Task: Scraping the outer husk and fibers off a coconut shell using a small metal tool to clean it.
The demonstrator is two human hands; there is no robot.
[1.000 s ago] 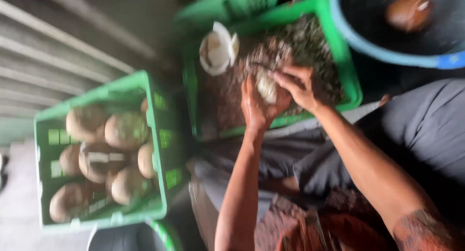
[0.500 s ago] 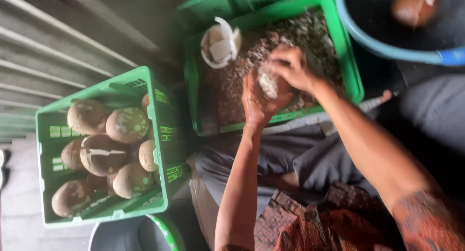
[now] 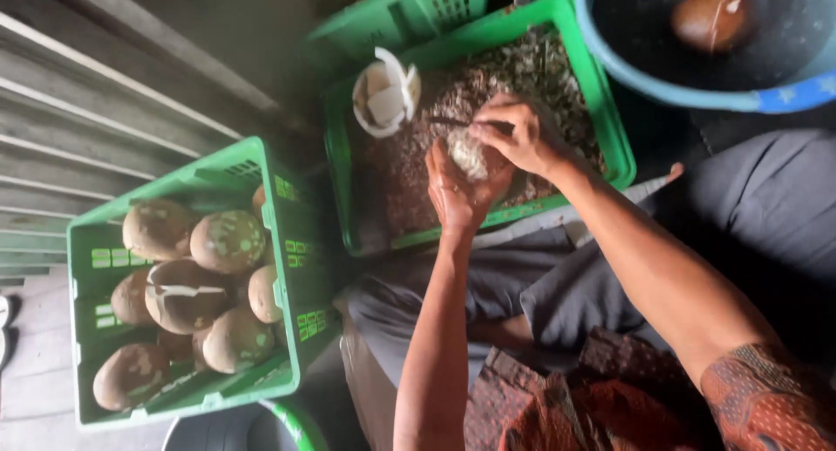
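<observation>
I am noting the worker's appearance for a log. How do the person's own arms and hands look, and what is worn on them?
Both arms are bare to above the elbow: no sleeves, gloves, watch or rings visible. The left hand and right hand are uncovered. The right upper arm carries a dark patterned tattoo. Nothing else marks them.
</observation>
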